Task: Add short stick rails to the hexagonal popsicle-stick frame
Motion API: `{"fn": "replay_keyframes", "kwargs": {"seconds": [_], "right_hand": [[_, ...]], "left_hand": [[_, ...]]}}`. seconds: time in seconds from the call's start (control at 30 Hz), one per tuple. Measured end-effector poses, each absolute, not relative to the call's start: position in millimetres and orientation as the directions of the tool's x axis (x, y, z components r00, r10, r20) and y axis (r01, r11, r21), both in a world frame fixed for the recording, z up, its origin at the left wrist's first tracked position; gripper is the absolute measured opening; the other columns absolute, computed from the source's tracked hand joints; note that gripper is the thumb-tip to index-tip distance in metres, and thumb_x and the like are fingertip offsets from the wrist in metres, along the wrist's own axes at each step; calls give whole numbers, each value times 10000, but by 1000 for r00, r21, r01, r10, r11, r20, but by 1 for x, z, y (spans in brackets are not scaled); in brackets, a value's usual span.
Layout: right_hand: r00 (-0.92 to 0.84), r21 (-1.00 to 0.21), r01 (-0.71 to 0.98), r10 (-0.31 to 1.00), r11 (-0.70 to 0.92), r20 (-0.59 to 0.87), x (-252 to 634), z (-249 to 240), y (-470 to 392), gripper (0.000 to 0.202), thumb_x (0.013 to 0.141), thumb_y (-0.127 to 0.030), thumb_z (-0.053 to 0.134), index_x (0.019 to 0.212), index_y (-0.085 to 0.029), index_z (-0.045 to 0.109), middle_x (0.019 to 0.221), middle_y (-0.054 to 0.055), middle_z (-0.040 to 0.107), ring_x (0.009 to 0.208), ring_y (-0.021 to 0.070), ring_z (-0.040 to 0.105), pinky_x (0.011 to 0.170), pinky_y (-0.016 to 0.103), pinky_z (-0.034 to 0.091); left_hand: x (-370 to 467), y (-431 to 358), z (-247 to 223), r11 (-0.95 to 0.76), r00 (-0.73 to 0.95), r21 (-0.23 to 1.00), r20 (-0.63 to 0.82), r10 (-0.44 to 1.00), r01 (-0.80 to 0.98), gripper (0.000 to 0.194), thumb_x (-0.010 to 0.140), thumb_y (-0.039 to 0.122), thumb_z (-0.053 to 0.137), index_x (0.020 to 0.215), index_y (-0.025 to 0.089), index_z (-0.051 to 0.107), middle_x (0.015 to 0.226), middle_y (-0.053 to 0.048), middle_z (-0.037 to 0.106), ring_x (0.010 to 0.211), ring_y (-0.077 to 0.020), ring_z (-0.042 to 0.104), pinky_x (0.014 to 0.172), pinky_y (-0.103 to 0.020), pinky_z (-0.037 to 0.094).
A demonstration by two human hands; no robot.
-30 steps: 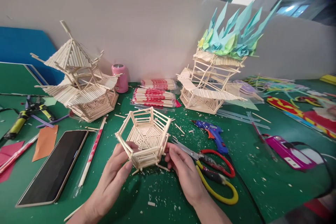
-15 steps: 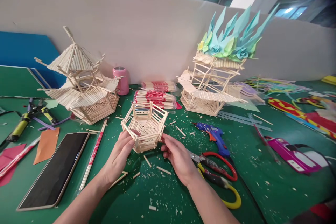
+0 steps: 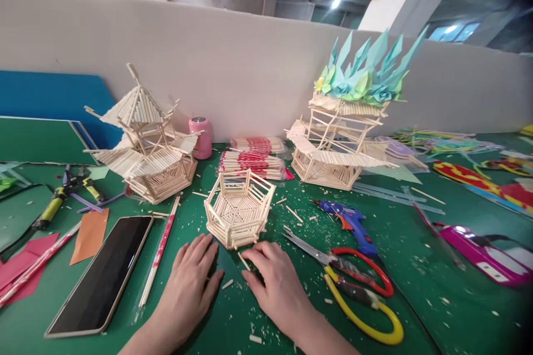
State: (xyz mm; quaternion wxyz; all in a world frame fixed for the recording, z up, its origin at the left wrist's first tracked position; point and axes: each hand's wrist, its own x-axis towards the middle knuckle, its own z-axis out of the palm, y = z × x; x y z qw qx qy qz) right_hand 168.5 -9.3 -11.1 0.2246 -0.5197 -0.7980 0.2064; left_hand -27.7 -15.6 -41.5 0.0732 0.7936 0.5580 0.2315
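A small six-sided basket-like frame of pale wooden sticks (image 3: 238,211) stands on the green table, its top uncovered and its floor laid with sticks. Just below its left side, my left hand (image 3: 189,280) lies palm down on the table, fingers stretched out and holding nothing. My right hand (image 3: 277,288) is low at the frame's near right corner. Its thumb and forefinger are apart on either side of a short stick piece (image 3: 244,261), which seems to lie on the table; no firm grip shows. Another short stick piece (image 3: 227,284) lies between the hands.
Scissors (image 3: 358,277) and a blue glue gun (image 3: 347,222) lie to the right. A phone (image 3: 100,277) and a packet of sticks (image 3: 160,252) are on the left. Behind stand two stick pavilions (image 3: 141,150) (image 3: 333,147), bundled sticks (image 3: 252,165) and a pink canister (image 3: 200,138).
Both hands have let go of the stick frame and moved down to the table. My left hand has flattened; my right has come to a short stick piece. The view has shifted slightly.
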Motion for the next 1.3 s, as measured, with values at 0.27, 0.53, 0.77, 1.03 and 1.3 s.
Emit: {"fn": "replay_keyframes", "kwargs": {"seconds": [0.27,0.53,0.77,1.03,1.3], "right_hand": [[-482,-494,731,868,472,116,179,-12,-21,175,848,-110,470,754,-203,584,779,32,581,758,185,552,652,292,460],[-563,-492,692,822,528,91,204,-3,-28,110,817,-186,537,806,-210,645,792,50,633,751,196,617,637,280,508],[-235,-656,677,943,334,237,208,-1,-11,195,856,-293,467,992,-210,580,815,49,626,685,171,603,615,286,518],[-105,-691,701,984,177,145,196,-4,17,234,848,-281,401,973,-167,563,868,96,646,759,202,630,650,315,524],[-93,-660,702,953,268,289,193,-23,17,205,862,-273,391,957,-180,547,864,93,640,770,207,634,670,327,536]], "left_hand": [[-29,-39,-54,-576,472,209,394,789,790,357,821,182,485,1167,197,571,1188,-105,636,1088,-262,584,868,-345,519],[-38,-48,-89,-646,479,89,597,644,758,345,850,382,459,1133,226,580,1070,-65,703,971,-235,650,809,-300,538],[-28,-40,-26,-385,201,342,467,861,857,228,820,349,516,942,217,656,957,-115,700,893,-294,641,739,-421,515],[-7,2,-4,-159,79,564,163,983,810,266,765,190,530,980,100,657,983,-164,669,872,-293,621,739,-432,514],[2,7,-21,-200,81,618,215,973,760,259,728,123,548,970,83,630,974,-154,648,926,-270,598,807,-407,499]]}}
